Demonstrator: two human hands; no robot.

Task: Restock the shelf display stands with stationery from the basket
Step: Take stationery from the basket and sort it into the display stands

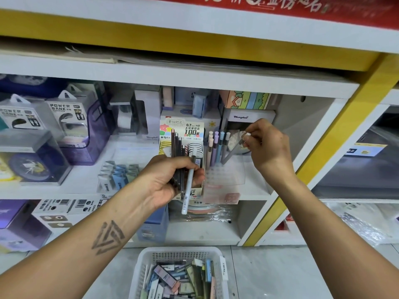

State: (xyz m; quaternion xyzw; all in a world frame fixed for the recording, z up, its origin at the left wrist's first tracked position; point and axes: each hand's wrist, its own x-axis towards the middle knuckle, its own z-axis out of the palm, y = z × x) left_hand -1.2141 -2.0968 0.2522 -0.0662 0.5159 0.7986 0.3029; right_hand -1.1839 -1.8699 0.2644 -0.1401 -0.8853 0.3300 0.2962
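My left hand (pixel 166 180) grips a bundle of pens (pixel 179 152), several dark ones and one white pen (pixel 190 180), in front of the lead-refill display box (pixel 183 128). My right hand (pixel 265 145) pinches the top of a grey pen (pixel 232 153) whose lower end leans into the clear pen stand (pixel 226 173). Several pastel pens (pixel 216 145) stand upright in that stand. The white basket (pixel 146 262) sits on the floor below, holding several stationery boxes and pens.
Power bank boxes (pixel 64 117) and a purple container (pixel 90 145) fill the shelf's left side. Small folded packs (pixel 118 173) lie near the stand. A yellow and white shelf post (pixel 319 152) rises on the right. Boxed goods fill the lower shelf.
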